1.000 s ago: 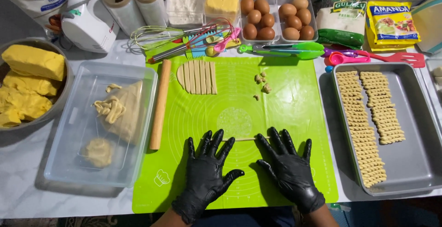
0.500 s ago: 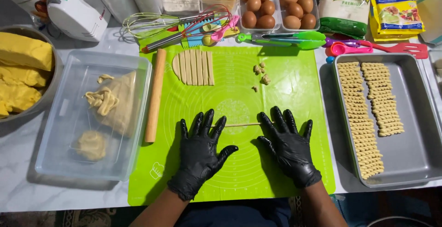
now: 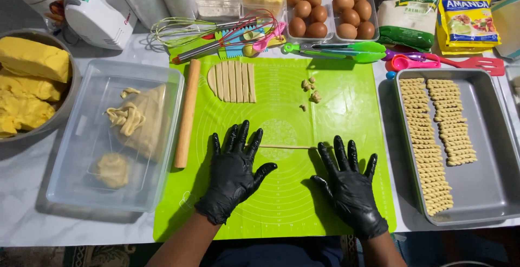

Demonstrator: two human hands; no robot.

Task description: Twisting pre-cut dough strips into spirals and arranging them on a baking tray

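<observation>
Both hands lie flat and open, palms down, on the green mat (image 3: 281, 202). The left hand (image 3: 234, 172) and the right hand (image 3: 349, 185) each have their fingertips on an end of a thin dough rope (image 3: 285, 147), which stretches straight across the middle of the mat between them. It looks as if the fingers only rest on the rope and grip nothing, though the black gloves make the contact hard to read.

To roll such a rope well, I would keep the pressure light and even, and let the hands drift apart toward nine and three o'clock, so the rope thins without tearing at its middle.

At twelve o'clock from the rope lie cut dough strips (image 3: 234, 81), with small dough scraps (image 3: 311, 89) at about one o'clock. A rolling pin (image 3: 187, 112) lies along the mat's left edge. At three o'clock a metal tray (image 3: 487, 185) holds rows of twisted dough sticks (image 3: 433, 131); at nine o'clock a clear tub (image 3: 70, 191) holds lumps of dough.
</observation>
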